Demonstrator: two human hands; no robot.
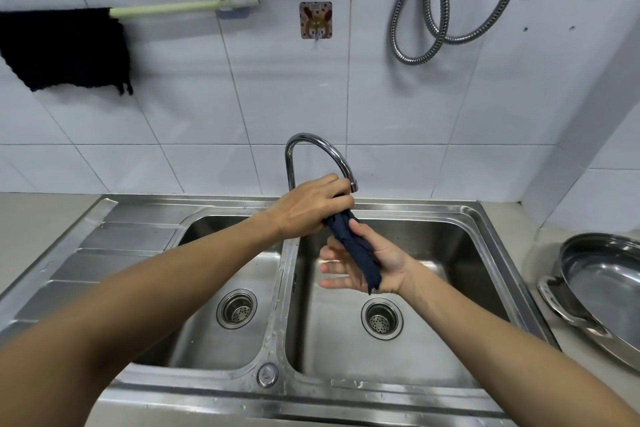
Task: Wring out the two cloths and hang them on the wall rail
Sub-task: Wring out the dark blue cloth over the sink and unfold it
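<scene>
A dark blue cloth (356, 250), rolled into a rope, is held over the right basin of the steel sink (460, 215). My left hand (308, 208) is closed around its upper end, just under the tap spout. My right hand (367, 263) cradles the lower end in the palm, thumb on the cloth and fingers spread apart. A second, black cloth (65, 48) hangs over the pale green wall rail (180, 7) at the upper left.
The curved chrome tap (311, 149) rises behind my hands. A steel pan (602, 288) sits on the counter at the right. A cartoon wall hook (315, 20) and a looped metal shower hose (446, 10) hang on the tiled wall.
</scene>
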